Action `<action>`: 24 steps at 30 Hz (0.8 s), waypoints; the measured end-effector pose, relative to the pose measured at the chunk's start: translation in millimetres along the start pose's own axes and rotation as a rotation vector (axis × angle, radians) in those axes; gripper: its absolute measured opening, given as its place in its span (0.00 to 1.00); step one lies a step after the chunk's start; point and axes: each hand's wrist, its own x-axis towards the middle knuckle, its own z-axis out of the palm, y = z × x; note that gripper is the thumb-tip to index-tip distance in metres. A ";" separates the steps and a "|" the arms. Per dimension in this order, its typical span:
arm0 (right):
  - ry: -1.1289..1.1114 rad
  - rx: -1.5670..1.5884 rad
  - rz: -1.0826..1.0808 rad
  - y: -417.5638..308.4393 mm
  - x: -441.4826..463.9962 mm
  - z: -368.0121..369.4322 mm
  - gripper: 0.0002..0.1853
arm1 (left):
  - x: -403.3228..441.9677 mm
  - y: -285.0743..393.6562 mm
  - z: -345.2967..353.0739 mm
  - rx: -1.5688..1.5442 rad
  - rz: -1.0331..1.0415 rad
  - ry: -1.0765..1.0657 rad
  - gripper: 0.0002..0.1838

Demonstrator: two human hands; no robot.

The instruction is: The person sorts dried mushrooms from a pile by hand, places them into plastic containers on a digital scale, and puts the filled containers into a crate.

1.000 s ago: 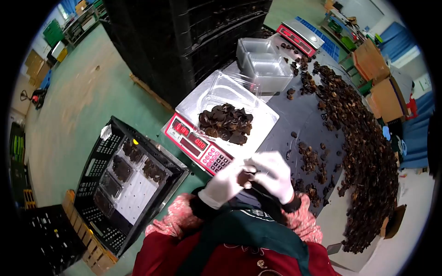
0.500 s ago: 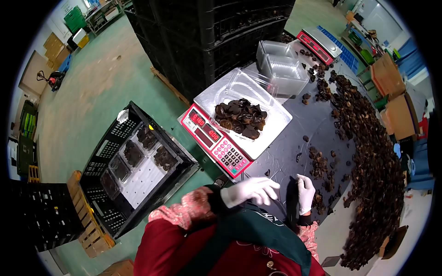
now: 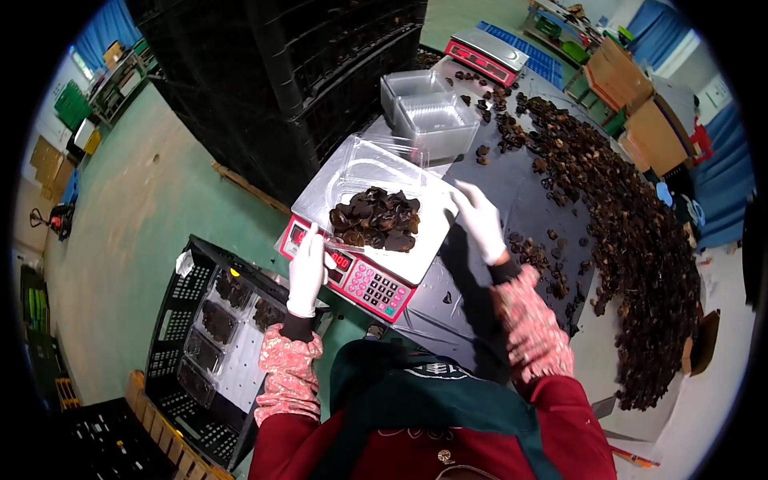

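A clear plastic box of dark dried fungus pieces [image 3: 376, 218] rests on the metal pan of a red and white scale [image 3: 376, 290], its clear lid folded back. My left hand [image 3: 308, 274], in a white glove, is at the scale's display and the box's near left corner, partly covering the red digits; its fingers are close together, and whether they grip the rim cannot be made out. My right hand [image 3: 480, 222], also gloved, is over the right edge of the pan with fingers apart and nothing in it.
A black crate [image 3: 172, 320] at the lower left holds several filled clear boxes. Empty clear boxes [image 3: 436, 120] stand behind the scale, near a second scale [image 3: 484, 60]. A long heap of fungus [image 3: 632, 264] covers the right side. Tall black crates [image 3: 280, 88] rise at the back.
Both hands have moved from near my body out to the scale, the left to its display side and the right to the pan's right edge. The view has shifted.
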 end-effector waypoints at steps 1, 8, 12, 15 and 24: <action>-0.003 -0.195 -0.047 1.2 19.4 18.9 0.25 | 4.9 -2.2 3.3 -0.051 0.004 -0.069 0.25; -0.140 0.382 0.321 -22.1 69.7 64.5 0.30 | 9.1 5.9 5.2 -0.212 -0.040 -0.221 0.23; -0.145 1.044 0.253 -66.0 23.4 27.8 0.22 | -2.0 12.2 11.7 -0.300 -0.069 -0.194 0.21; -0.166 0.311 -0.028 -45.6 -23.3 17.4 0.15 | -6.1 12.0 16.0 -0.388 -0.130 -0.151 0.29; -0.503 0.210 0.473 -37.7 -84.7 25.2 0.24 | -12.4 -1.9 17.8 -0.336 -0.058 -0.146 0.22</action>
